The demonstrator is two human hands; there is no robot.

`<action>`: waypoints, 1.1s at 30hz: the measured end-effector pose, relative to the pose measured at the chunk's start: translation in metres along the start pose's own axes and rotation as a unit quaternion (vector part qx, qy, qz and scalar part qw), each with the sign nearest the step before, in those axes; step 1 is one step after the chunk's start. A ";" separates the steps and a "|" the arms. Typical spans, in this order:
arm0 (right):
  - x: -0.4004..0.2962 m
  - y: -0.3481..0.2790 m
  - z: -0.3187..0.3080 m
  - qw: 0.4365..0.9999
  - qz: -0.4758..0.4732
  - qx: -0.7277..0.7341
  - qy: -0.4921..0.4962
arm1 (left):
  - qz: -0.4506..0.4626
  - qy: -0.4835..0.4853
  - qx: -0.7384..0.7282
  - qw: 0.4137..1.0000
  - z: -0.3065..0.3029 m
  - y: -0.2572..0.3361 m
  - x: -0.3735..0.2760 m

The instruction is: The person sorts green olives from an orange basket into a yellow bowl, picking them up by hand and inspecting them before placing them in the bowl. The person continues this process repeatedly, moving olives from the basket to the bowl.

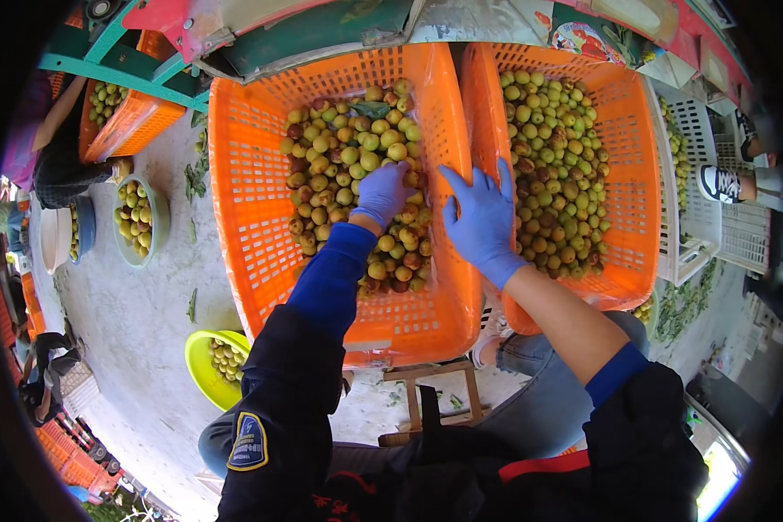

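Note:
Two orange plastic crates stand side by side before me, the left crate (254, 228) and the right crate (633, 215), both with clear plastic film. Green and reddish-brown jujube-like fruits (365, 160) lie in the left crate, and similar fruits (554, 176) fill much of the right one. My left hand (383, 192), in a blue-violet glove, is in the left crate on the fruits; its fingertips are partly hidden, so I cannot tell whether it grips one. My right hand (479, 218), gloved alike, is spread above the adjoining crate rims, holding nothing. A green leaf (370, 109) lies among the left fruits.
A yellow-green basin (199, 372) and a pale green basin (163, 228) hold fruits at the left. White crates (698, 137) stand at the right. A green metal frame (124, 81) and another person's arm (59, 114) are at the upper left. A wooden stool (414, 404) stands below.

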State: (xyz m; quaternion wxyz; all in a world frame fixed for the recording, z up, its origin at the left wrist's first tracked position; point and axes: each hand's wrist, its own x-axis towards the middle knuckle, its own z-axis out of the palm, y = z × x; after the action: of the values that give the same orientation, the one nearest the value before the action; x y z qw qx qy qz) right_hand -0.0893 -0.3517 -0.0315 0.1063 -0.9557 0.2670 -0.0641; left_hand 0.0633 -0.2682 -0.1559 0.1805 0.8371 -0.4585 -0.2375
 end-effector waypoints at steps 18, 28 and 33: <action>0.001 0.002 0.000 1.000 0.007 0.007 -0.001 | 0.084 0.018 0.257 0.962 0.008 0.002 0.035; -0.001 0.004 0.003 1.000 0.004 -0.007 -0.004 | -0.149 -0.146 -0.356 0.911 -0.059 0.017 -0.016; 0.000 0.001 0.001 1.000 -0.016 -0.025 0.001 | -0.136 -0.149 -0.765 0.611 -0.110 -0.005 -0.123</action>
State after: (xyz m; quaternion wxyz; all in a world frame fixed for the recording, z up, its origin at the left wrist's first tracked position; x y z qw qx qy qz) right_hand -0.0896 -0.3525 -0.0327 0.0813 -0.9620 0.2535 -0.0605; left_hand 0.0715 -0.1509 -0.0394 0.6501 0.4009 -0.0114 -0.6454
